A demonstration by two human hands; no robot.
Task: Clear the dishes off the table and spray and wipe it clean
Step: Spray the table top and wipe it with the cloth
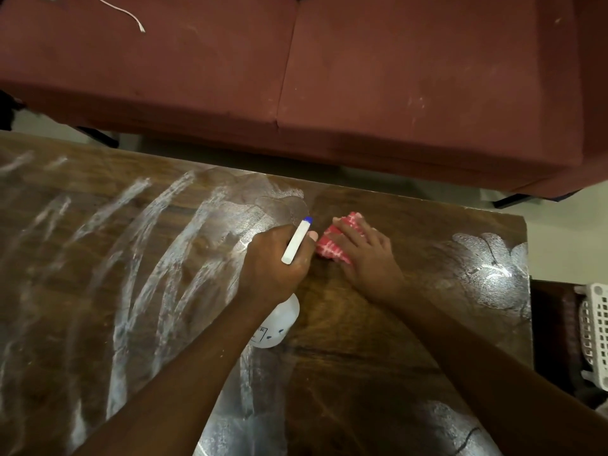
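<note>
Fingers [350, 230] of our right hand [365, 258] lie straight, pressing a folded red-and-white checked cloth [329, 250] flat near the wooden table's [411, 324] far edge. Our left hand [273, 261] grips a translucent plastic bottle [279, 324] just above the table, its white, blue-tipped nozzle [296, 240] aimed at that far edge. We cannot read its blurred label.

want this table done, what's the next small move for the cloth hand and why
Probably slide the right hand, pressing the red checked cloth, rightward into the white foam patch on the brown wooden table; the left hand, gripping the white spray bottle, blocks the leftward streaks.
</note>
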